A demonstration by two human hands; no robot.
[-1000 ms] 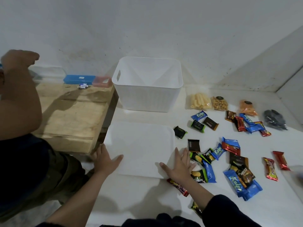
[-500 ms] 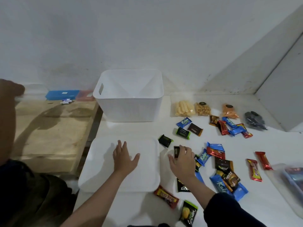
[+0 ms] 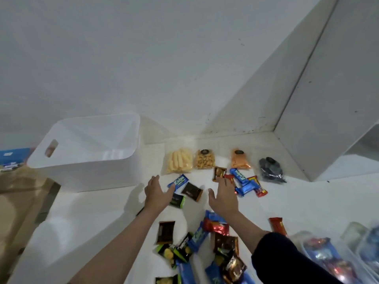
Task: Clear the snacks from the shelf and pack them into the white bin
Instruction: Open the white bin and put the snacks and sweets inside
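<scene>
Both hands reach forward over a white shelf (image 3: 307, 201) strewn with snack packets. The left hand (image 3: 158, 193), at centre frame, has its grip spread, fingers straight and holding nothing, above a green-and-black packet (image 3: 178, 201) and just beside a blue wafer packet (image 3: 178, 182) and a dark brown packet (image 3: 192, 191). The right hand (image 3: 224, 196), slightly right of centre, also has its grip spread and empty, its fingertips near a red packet (image 3: 229, 178) and a cluster of blue bars (image 3: 243, 184).

The white bin (image 3: 82, 173) stands at left of centre against the wall, its handle slot facing left; what shows of its inside holds no snacks. To its right, along the back of the shelf, four clear bags lie in a row: pale yellow sticks (image 3: 179, 163), brown nuggets (image 3: 204, 159), orange snacks (image 3: 240, 159) and a dark bag (image 3: 270, 171).

More packets are scattered in the lower centre of the frame, between and below the forearms, among them a dark brown square packet (image 3: 165, 232), a red foil packet (image 3: 216, 227) and a red bar (image 3: 277, 226). A white lid (image 3: 61, 242) lies flat at lower left. A clear container (image 3: 338, 257) with wrapped sweets sits blurred at lower right. A wooden surface (image 3: 18, 203) occupies the left edge.
</scene>
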